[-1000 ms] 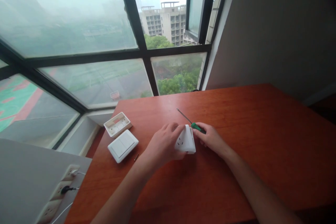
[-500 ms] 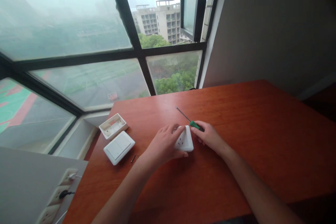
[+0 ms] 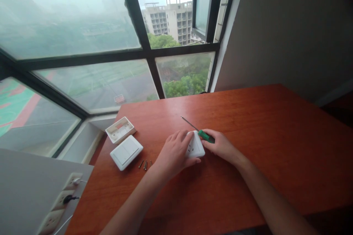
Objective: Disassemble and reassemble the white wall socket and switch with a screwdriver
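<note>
The window frame (image 3: 147,53) is rising behind the brown table (image 3: 256,128), which is filling the foreground. Over the wood, the left hand (image 3: 175,150) is holding the white socket (image 3: 197,147), curling its fingers across the faceplate while the thumb is lying along the near edge; the right hand (image 3: 219,142) is closing around the green handle of the screwdriver (image 3: 204,136). A white switch unit (image 3: 127,153) is lying at the left, with an open mounting box (image 3: 120,131) sitting just behind it. Whether the socket is touching the table is not showing. The screwdriver's shaft is pointing toward the window, engaging nothing, and a few screws (image 3: 145,165) are lying just beside the left forearm. That forearm, if swinging left, could be sending the screws rolling; a loosening left grip could be letting the socket slip; a dipping tip could be scratching the wood. The table's left edge is running just beside the box, leaving little margin there, while the tabletop is stretching widely to the right, giving the right arm room for turning.
</note>
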Action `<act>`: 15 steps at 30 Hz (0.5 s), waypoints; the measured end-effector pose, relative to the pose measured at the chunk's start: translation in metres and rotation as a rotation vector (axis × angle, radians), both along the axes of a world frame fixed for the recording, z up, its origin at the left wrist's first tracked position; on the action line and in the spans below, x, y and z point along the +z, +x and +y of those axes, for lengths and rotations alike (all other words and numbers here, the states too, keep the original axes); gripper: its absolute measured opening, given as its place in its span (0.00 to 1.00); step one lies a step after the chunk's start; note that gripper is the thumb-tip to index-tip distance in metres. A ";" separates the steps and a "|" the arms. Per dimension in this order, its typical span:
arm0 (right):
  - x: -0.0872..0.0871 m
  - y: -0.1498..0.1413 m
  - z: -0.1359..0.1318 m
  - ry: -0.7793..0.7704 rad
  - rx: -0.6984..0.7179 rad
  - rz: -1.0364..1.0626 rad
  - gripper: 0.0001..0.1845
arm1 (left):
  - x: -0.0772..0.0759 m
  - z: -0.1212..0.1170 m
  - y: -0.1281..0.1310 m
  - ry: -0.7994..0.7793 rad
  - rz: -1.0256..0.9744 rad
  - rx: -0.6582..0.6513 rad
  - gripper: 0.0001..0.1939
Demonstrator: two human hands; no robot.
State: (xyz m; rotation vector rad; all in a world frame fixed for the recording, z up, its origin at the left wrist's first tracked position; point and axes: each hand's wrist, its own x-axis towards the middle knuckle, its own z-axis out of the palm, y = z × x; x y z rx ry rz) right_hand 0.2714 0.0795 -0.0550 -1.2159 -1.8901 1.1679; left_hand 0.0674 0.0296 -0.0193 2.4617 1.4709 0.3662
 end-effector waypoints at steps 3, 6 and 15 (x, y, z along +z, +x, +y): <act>0.000 0.000 0.000 0.010 0.017 -0.020 0.16 | -0.002 -0.001 0.000 0.012 -0.014 0.003 0.42; 0.002 0.000 -0.001 0.021 0.035 -0.046 0.15 | -0.002 -0.002 0.001 0.016 0.000 0.004 0.42; 0.048 0.044 -0.025 0.090 0.035 -0.257 0.18 | 0.005 -0.008 -0.010 -0.058 -0.022 -0.054 0.46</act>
